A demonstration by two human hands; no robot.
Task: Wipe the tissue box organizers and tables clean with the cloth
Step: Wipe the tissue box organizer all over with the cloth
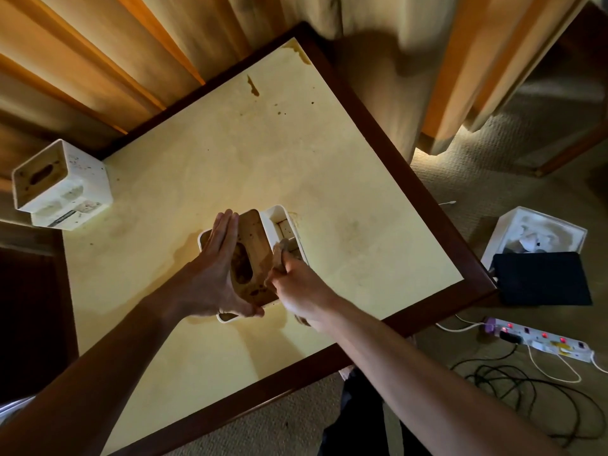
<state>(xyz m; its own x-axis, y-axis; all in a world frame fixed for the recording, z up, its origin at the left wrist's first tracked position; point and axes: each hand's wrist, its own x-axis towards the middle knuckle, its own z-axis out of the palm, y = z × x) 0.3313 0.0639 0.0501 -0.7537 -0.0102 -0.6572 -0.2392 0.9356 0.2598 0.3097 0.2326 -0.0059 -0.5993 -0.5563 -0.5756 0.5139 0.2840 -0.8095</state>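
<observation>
Head view, one frame. Tissue box organizer point(253, 258), white with a wooden lid and an oval slot, stands near the middle of the table point(197, 153). Left hand point(214, 271) lies on the lid's 9 o'clock side, fingers straight and together, thumb hooked round the near end. Right hand point(296, 287) is curled round a beige cloth point(280, 255), pressing it at the seam between the lid and the side compartments on the 3 o'clock side. Most of the cloth is hidden in the fist; its extent cannot be told.

Brown stains mark the tabletop toward 12 o'clock, and a wet ring surrounds the organizer. A second organizer point(62, 189) sits at the table's 9 o'clock corner, tipped on its side. A power strip point(539, 339) lies on the carpet at 4 o'clock. A white box point(533, 235) at 3 o'clock has unclear contents and is partly covered by a dark flat object point(543, 278).
</observation>
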